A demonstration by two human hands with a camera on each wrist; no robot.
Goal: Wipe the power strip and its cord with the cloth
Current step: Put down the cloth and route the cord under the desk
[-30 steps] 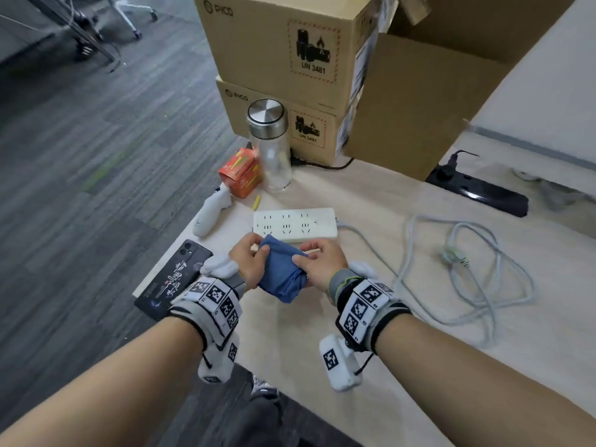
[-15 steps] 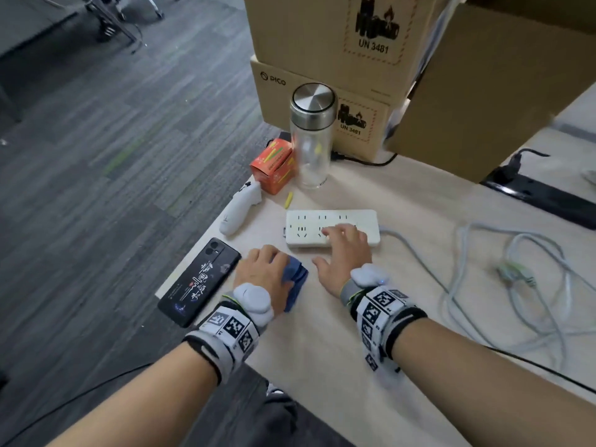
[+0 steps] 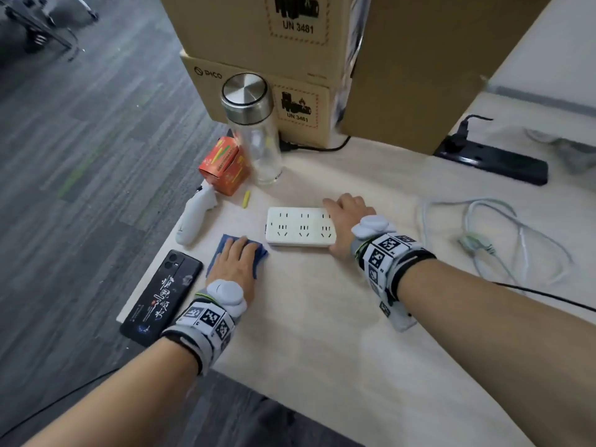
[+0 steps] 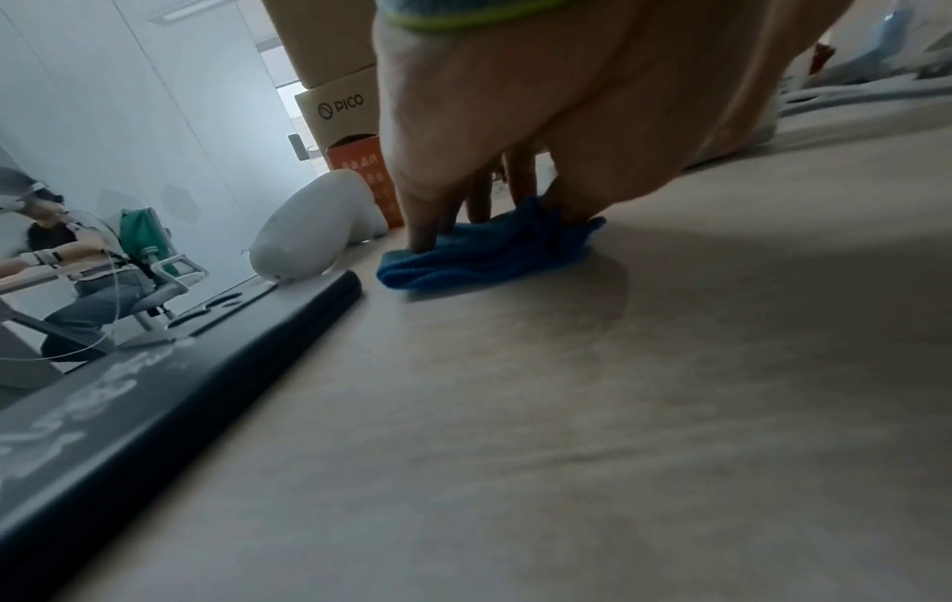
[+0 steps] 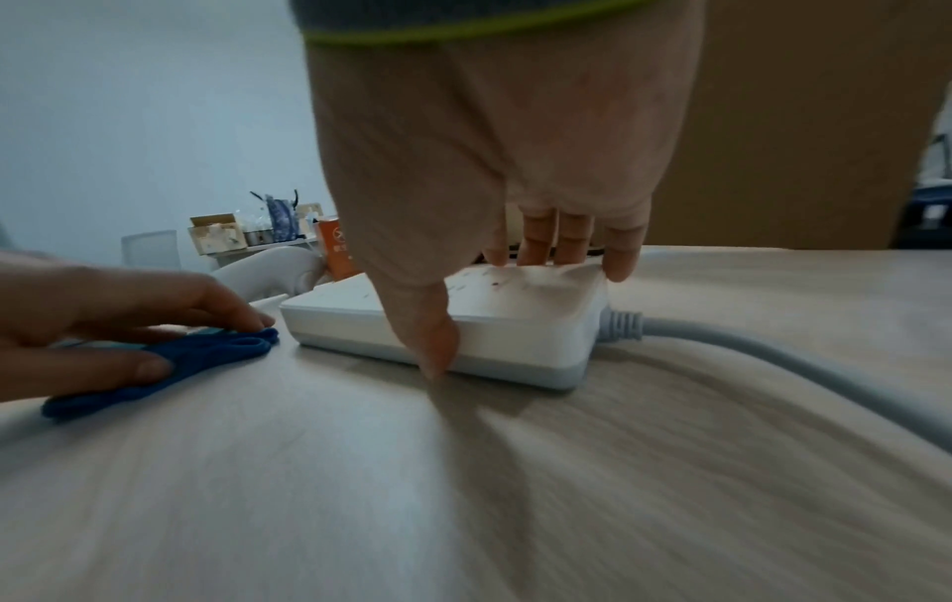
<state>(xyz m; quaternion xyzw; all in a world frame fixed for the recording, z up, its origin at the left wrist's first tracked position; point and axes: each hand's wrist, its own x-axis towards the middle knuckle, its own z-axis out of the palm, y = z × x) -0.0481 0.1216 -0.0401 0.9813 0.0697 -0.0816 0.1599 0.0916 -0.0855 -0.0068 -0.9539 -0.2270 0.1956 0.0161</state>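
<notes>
The white power strip (image 3: 296, 227) lies flat on the table; the right wrist view shows it too (image 5: 515, 326). My right hand (image 3: 346, 217) holds its right end, fingers across the top and thumb against the near side. The grey cord (image 5: 773, 350) leaves that end and runs right to loose loops, with the plug (image 3: 474, 245) among them. The blue cloth (image 3: 262, 253) lies bunched on the table just left of the strip. My left hand (image 3: 237, 259) presses down on the cloth (image 4: 484, 252) with flat fingers, close to the strip's near-left corner.
A black phone (image 3: 161, 295) lies at the table's left edge, with a white controller (image 3: 193, 217) beyond it. Behind the strip stand an orange box (image 3: 224, 166), a glass bottle (image 3: 254, 133) and stacked cardboard boxes (image 3: 258, 27). A black power strip (image 3: 493, 159) lies far right.
Both hands held the cloth up a second ago. The left hand has since laid it on the table beside the strip, and the right hand has moved onto the strip's right end.
</notes>
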